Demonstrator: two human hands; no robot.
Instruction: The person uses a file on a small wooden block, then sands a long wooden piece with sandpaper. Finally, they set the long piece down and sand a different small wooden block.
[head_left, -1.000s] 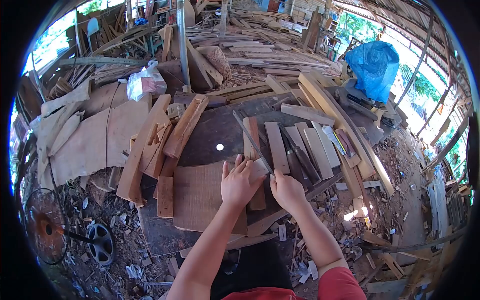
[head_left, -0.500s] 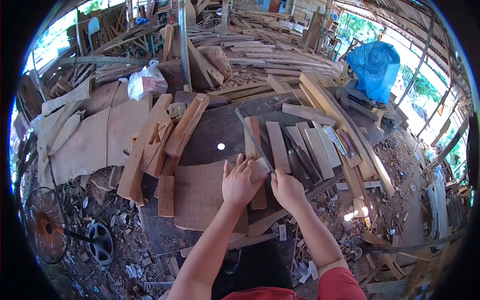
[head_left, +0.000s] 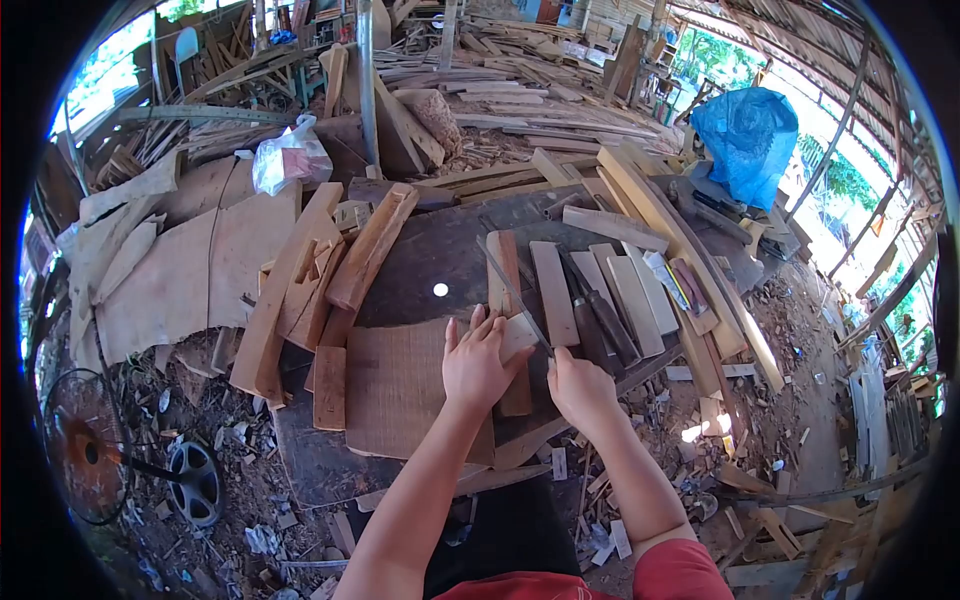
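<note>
My right hand (head_left: 582, 388) is closed round the near end of a long, narrow metal file (head_left: 514, 290); its grip end is hidden in my fist. The file slants away to the far left, along the edge of a small pale wood block (head_left: 518, 335). My left hand (head_left: 477, 362) holds that block down, with its fingers partly spread and the thumb side against it. Beneath the block lies a longer brown wood bar (head_left: 502, 270). A broad brown board (head_left: 395, 385) lies under my left wrist.
Right of the file are several wood strips (head_left: 555, 295) and dark-handled chisels (head_left: 612, 325). Thick mortised timbers (head_left: 372, 248) stand at the left of the dark worktable (head_left: 430, 255), where a white disc (head_left: 440, 290) lies. A fan (head_left: 88, 450) is at lower left.
My right hand has moved slightly right and toward me, drawing the file along the block. My left hand stays on the block. The whole view shifts slightly.
</note>
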